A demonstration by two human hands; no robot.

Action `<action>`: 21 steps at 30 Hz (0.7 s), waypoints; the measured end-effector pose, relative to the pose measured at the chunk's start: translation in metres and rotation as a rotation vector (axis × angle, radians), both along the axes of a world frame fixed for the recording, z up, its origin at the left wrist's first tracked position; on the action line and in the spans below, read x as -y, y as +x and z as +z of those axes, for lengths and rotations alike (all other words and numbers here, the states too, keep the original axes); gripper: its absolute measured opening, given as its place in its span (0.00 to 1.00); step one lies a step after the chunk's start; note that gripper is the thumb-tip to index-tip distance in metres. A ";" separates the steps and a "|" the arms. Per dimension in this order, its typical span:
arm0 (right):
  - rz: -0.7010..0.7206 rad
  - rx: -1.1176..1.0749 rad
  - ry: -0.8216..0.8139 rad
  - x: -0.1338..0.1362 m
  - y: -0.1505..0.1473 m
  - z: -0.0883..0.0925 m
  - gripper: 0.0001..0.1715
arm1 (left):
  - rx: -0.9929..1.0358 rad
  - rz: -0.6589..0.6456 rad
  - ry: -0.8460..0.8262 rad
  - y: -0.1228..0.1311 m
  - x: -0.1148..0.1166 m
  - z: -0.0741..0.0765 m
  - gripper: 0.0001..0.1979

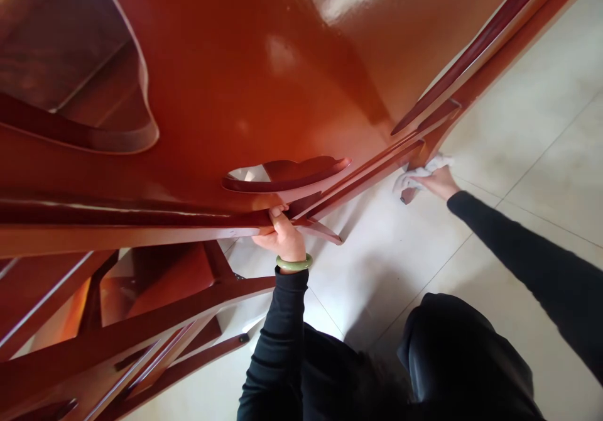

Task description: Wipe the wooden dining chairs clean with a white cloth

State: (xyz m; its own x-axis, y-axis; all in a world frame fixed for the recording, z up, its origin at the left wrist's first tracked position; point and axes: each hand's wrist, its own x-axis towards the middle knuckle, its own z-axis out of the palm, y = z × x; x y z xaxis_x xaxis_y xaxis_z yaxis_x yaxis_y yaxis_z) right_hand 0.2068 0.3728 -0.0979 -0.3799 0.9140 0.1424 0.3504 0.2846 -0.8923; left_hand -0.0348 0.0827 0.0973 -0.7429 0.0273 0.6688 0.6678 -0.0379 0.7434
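Observation:
A large, glossy red-brown wooden furniture panel (245, 82) with curved cutouts spans the upper part of the head view. My left hand (284, 237), with a green bangle (294, 262) at the wrist, is closed around its lower edge, thumb on top, below a long narrow cutout (287, 174). Out to the right, my right hand (441, 182) grips a crumpled white cloth (421, 173). The cloth is pressed around a short wooden leg (409, 195) of the same piece, hiding part of it.
Another red-brown wooden piece (179, 308) with bars and legs stands close at the lower left. Pale floor tiles (532, 163) lie below and to the right. My knees in black trousers (461, 352) are at the bottom.

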 end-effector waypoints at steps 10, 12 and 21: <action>-0.125 0.018 -0.030 -0.006 -0.011 0.037 0.18 | -0.023 0.020 0.024 -0.002 0.003 -0.006 0.16; -0.170 -0.034 -0.011 -0.001 -0.021 0.018 0.16 | -0.031 0.051 0.000 -0.001 0.005 -0.007 0.18; -0.143 -0.301 -0.146 0.000 -0.028 -0.064 0.32 | -0.166 -0.138 0.014 -0.003 0.006 0.000 0.23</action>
